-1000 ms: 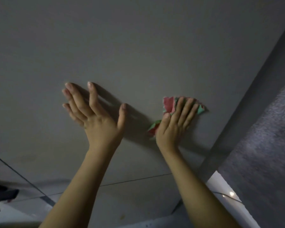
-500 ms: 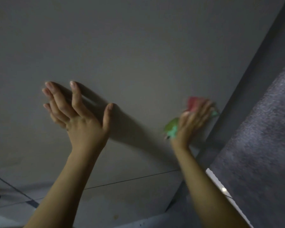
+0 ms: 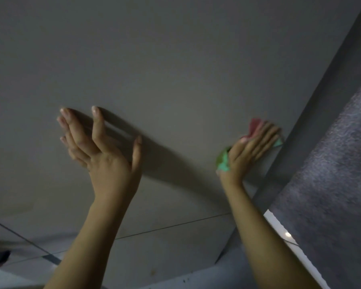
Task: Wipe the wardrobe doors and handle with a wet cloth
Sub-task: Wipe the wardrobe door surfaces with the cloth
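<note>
The pale grey wardrobe door [image 3: 175, 69] fills most of the view in dim light. My right hand [image 3: 250, 151] presses a red and green cloth [image 3: 223, 163] flat against the door, close to its right edge; the hand and cloth are blurred. My left hand [image 3: 100, 149] is raised to the left with fingers spread, fingertips at or near the door surface, holding nothing. No handle is visible.
A darker grey strip [image 3: 313, 113] runs diagonally along the door's right edge, with a dark textured surface [image 3: 338, 174] beyond it. A thin seam [image 3: 175, 226] crosses the lower panel. A white edge with a small light spot [image 3: 288, 234] lies lower right.
My right hand has slid the cloth rightward across the door toward its right edge. My left hand stays spread beside the door, shifting little.
</note>
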Tool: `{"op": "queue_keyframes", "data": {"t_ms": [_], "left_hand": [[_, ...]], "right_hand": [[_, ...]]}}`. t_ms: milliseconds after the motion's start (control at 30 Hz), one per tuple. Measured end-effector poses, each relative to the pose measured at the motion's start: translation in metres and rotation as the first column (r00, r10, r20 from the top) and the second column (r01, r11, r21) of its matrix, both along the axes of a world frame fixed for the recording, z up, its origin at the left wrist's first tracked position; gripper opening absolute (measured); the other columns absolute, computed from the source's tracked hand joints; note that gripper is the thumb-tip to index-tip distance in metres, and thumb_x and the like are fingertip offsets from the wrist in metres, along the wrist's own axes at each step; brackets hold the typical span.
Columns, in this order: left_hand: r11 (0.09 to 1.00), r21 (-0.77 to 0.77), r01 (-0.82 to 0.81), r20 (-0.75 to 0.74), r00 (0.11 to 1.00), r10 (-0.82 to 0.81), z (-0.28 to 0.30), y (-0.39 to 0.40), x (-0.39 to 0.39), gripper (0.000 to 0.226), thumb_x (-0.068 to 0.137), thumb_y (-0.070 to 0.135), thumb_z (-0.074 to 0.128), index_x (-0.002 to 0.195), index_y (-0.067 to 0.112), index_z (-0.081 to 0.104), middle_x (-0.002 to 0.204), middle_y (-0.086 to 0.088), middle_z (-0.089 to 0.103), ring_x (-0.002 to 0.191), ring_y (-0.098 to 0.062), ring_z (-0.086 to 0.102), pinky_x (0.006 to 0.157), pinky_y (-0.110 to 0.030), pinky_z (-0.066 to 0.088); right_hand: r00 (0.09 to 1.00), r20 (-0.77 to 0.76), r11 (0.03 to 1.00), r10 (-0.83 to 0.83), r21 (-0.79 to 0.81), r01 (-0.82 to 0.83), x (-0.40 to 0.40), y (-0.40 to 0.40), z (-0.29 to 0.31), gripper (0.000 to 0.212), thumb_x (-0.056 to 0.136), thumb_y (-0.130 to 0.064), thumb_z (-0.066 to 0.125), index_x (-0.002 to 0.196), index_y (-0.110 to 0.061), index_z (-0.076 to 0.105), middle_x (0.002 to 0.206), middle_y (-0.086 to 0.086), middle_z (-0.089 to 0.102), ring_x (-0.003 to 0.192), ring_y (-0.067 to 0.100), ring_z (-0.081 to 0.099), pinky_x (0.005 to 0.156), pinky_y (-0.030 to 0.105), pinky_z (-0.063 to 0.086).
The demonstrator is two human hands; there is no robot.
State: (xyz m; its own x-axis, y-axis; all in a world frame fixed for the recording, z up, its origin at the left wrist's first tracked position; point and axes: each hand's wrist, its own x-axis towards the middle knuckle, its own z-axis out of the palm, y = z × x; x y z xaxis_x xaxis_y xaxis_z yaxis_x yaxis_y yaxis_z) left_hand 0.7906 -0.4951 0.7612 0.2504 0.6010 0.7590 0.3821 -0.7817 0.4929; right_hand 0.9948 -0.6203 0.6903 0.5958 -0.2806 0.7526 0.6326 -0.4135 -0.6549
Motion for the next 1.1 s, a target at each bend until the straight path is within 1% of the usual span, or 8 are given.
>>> {"op": "queue_keyframes", "data": {"t_ms": [100, 300, 500, 633, 700, 900, 1033, 1100], "left_hand": [[0.998, 0.053, 0.027, 0.001, 1.0, -0.027, 0.0, 0.002, -0.001, 0.083, 0.088, 0.039, 0.062, 0.147, 0.007, 0.014, 0.15, -0.038, -0.001, 0.14, -0.048, -0.006, 0.114, -0.045, -0.011], [0.998, 0.047, 0.046, 0.028, 0.998, -0.047, 0.001, 0.002, -0.001, 0.077, 0.09, 0.042, 0.056, 0.147, 0.009, 0.016, 0.148, -0.04, 0.003, 0.139, -0.051, -0.002, 0.113, -0.053, -0.005], [0.971, 0.147, 0.189, 0.089, 0.975, -0.203, -0.01, 0.009, -0.019, 0.066, 0.09, 0.031, 0.055, 0.145, 0.003, 0.03, 0.15, -0.036, 0.005, 0.141, -0.046, 0.0, 0.116, -0.048, -0.004], [0.944, 0.268, 0.194, 0.052, 0.975, -0.216, -0.031, 0.023, -0.029, 0.067, 0.089, 0.027, 0.054, 0.146, 0.003, 0.03, 0.152, -0.034, 0.008, 0.143, -0.043, 0.003, 0.115, -0.047, -0.006], [0.932, 0.313, 0.184, 0.034, 0.978, -0.204, -0.046, 0.036, -0.034, 0.068, 0.088, 0.03, 0.052, 0.148, 0.007, 0.028, 0.153, -0.03, 0.008, 0.144, -0.04, 0.003, 0.115, -0.049, -0.006], [0.864, 0.491, 0.109, 0.065, 0.985, -0.161, -0.076, 0.071, -0.045, 0.068, 0.087, 0.037, 0.044, 0.147, 0.01, 0.029, 0.154, -0.024, 0.013, 0.146, -0.034, 0.006, 0.115, -0.051, -0.007], [0.828, 0.561, -0.003, 0.092, 0.994, -0.059, -0.089, 0.088, -0.052, 0.07, 0.087, 0.046, 0.035, 0.146, 0.01, 0.029, 0.152, -0.026, 0.019, 0.144, -0.035, 0.009, 0.113, -0.053, -0.007], [0.818, 0.573, -0.047, 0.087, 0.996, -0.003, -0.097, 0.093, -0.061, 0.075, 0.085, 0.051, 0.029, 0.147, 0.011, 0.028, 0.153, -0.026, 0.018, 0.144, -0.035, 0.008, 0.113, -0.053, -0.007]], "right_hand": [[0.994, -0.104, 0.984, -0.03, 0.172, 0.047, -0.009, 0.021, 0.021, 0.058, 0.102, -0.031, 0.023, 0.14, 0.013, 0.03, 0.147, 0.035, 0.026, 0.139, 0.048, 0.02, 0.117, 0.031, 0.004], [0.985, 0.041, 0.941, 0.17, -0.304, -0.149, -0.059, 0.028, -0.042, 0.053, 0.104, -0.033, 0.019, 0.144, 0.001, 0.025, 0.148, 0.031, 0.026, 0.14, 0.043, 0.014, 0.119, 0.039, 0.006], [0.999, -0.032, 0.999, -0.024, 0.047, 0.026, -0.046, 0.047, 0.011, 0.055, 0.102, -0.029, 0.021, 0.144, 0.006, 0.028, 0.151, 0.031, 0.023, 0.141, 0.046, 0.016, 0.118, 0.045, 0.008], [0.938, 0.298, 0.892, 0.177, -0.451, -0.025, -0.098, 0.075, -0.053, 0.053, 0.103, -0.041, 0.012, 0.152, -0.023, 0.013, 0.159, 0.009, 0.012, 0.147, 0.029, 0.0, 0.119, 0.04, -0.001], [0.867, 0.433, 0.848, 0.248, -0.53, 0.022, -0.075, 0.058, -0.062, 0.051, 0.103, -0.039, 0.014, 0.153, -0.028, 0.008, 0.161, -0.003, 0.001, 0.147, 0.025, -0.001, 0.12, 0.041, 0.002], [0.903, 0.411, 0.984, -0.128, -0.06, 0.167, -0.054, 0.08, 0.025, 0.054, 0.099, -0.032, 0.026, 0.143, -0.002, 0.037, 0.146, 0.023, 0.038, 0.135, 0.045, 0.033, 0.112, 0.052, 0.022], [0.671, 0.707, 0.879, 0.226, -0.445, 0.173, -0.105, 0.114, -0.032, 0.051, 0.099, -0.034, 0.028, 0.146, -0.016, 0.028, 0.153, 0.01, 0.03, 0.143, 0.034, 0.022, 0.119, 0.047, 0.011], [0.581, 0.756, 0.828, 0.3, -0.51, 0.236, -0.089, 0.097, -0.054, 0.05, 0.1, -0.035, 0.023, 0.147, -0.018, 0.026, 0.154, 0.005, 0.026, 0.144, 0.03, 0.021, 0.119, 0.043, 0.01]]}}
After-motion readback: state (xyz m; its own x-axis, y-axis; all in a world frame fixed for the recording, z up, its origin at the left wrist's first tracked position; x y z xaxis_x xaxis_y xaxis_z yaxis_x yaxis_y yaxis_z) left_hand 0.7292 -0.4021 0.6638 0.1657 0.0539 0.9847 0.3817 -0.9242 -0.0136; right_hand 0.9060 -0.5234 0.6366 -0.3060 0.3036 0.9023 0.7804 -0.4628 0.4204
